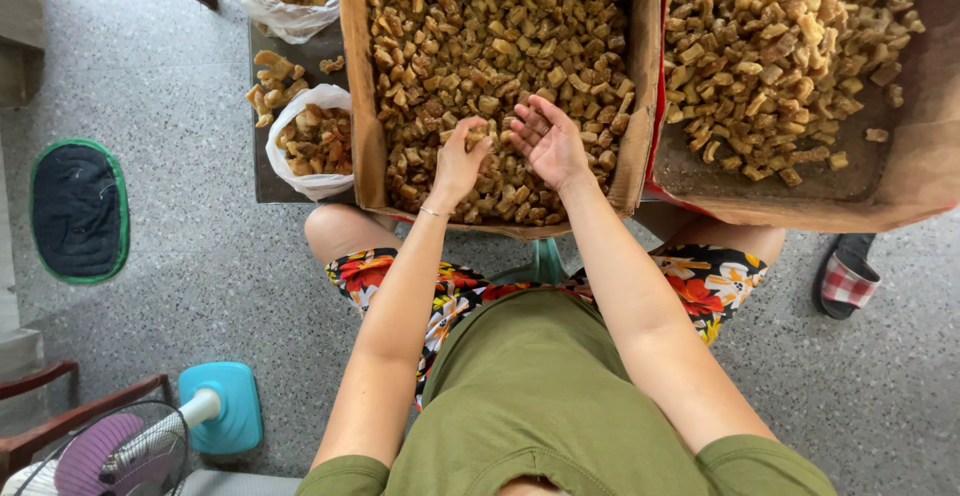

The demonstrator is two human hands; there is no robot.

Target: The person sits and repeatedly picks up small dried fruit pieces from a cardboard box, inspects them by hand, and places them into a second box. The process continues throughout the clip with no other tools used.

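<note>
In the cardboard box (362, 106), golden-brown crisp chunks (480, 46) under two open hands (550, 141).

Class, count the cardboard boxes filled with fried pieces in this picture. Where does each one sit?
2. One cardboard box sits directly in front of the person, under both hands. The second box lies to its right, partly cut off by the frame edge; more may be hidden beyond view.

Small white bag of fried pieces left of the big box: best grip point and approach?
Probably the rolled-down rim of the white bag, coming from above on its left side. The mouth is open and faces up, full of loose pieces, so pinching the body could spill them. The cardboard box seems to crowd its right side. Both the left hand and right hand are in the box.
</note>
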